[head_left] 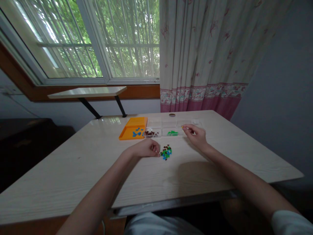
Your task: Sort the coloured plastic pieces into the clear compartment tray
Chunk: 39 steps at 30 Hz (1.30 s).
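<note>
Shelf (89, 92) beyond orange box (126, 133) | left hand (146, 148) curled, contents unclear | right hand (197, 136) pinches yellow piece (182, 127), overlapping tray (168, 123)

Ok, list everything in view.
Table: one, pale wood, centre
Mixed pile: one, green, blue, brown, on table
Orange box: one, open, table's far side
Blue pieces: several, blue, in orange box
Clear compartments: several, colourless, right of orange box
Brown pieces: many, dark brown, left near compartment
Green pieces: several, green, compartment right of brown
Shelf: one, whitish, table's far left
Window: one, white-framed, behind
Curtain: one, cream and pink, right of window
Wall: bluish grey, right
Yellow piece: one, yellow, at right fingertips
Hands: two, bare, left beside pile, right over compartments
</note>
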{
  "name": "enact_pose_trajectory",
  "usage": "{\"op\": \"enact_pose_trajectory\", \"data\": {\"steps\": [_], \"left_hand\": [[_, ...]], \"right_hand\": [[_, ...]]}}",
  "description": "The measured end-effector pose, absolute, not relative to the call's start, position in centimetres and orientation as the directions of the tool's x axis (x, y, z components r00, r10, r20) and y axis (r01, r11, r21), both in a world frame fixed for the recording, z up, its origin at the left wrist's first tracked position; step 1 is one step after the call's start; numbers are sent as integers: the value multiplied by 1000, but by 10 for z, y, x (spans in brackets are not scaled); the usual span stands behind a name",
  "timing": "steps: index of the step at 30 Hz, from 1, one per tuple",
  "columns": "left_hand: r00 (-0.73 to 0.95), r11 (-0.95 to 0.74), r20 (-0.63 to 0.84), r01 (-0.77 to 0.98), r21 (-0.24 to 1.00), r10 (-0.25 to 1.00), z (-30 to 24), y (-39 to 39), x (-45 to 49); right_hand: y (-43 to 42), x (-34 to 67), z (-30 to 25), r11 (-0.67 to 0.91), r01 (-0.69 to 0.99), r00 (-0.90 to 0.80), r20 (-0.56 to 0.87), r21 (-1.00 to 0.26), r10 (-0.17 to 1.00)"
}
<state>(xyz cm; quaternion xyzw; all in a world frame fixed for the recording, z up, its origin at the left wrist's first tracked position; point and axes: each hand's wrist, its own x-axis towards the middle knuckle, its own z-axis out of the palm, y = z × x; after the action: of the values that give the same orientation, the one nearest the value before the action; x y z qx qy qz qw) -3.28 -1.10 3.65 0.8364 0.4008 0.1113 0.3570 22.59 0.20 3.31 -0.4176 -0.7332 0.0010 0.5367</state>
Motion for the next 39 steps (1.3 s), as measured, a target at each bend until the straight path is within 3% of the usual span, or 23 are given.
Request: {"op": "enact_pose_trajectory", "data": {"steps": [7,15,20,24,29,33,39], "left_hand": [[674,-469,-88,596,652,733,35,-12,-30],[657,-440,-88,592,675,749,32,-11,-30],[669,-509,-27,590,627,742,30,-7,-32],[636,-536,39,614,579,771,29,-5,-32],[569,-539,131,644,544,812,30,-6,-30],[535,-539,188,634,555,824,29,-6,-27],[518,-587,302,575,570,800,27,-10,-14]], "right_hand": [[0,225,34,681,616,-119,808,-396,578],[15,243,37,670,695,-293,748,-261,595],[42,285,46,513,847,-367,544,-140,754],[60,316,45,381,921,-324,376,-85,868],[70,336,38,295,951,-262,268,-90,927],[71,337,37,276,956,-242,264,-98,933],[45,283,40,448,879,-369,361,-165,857]]}}
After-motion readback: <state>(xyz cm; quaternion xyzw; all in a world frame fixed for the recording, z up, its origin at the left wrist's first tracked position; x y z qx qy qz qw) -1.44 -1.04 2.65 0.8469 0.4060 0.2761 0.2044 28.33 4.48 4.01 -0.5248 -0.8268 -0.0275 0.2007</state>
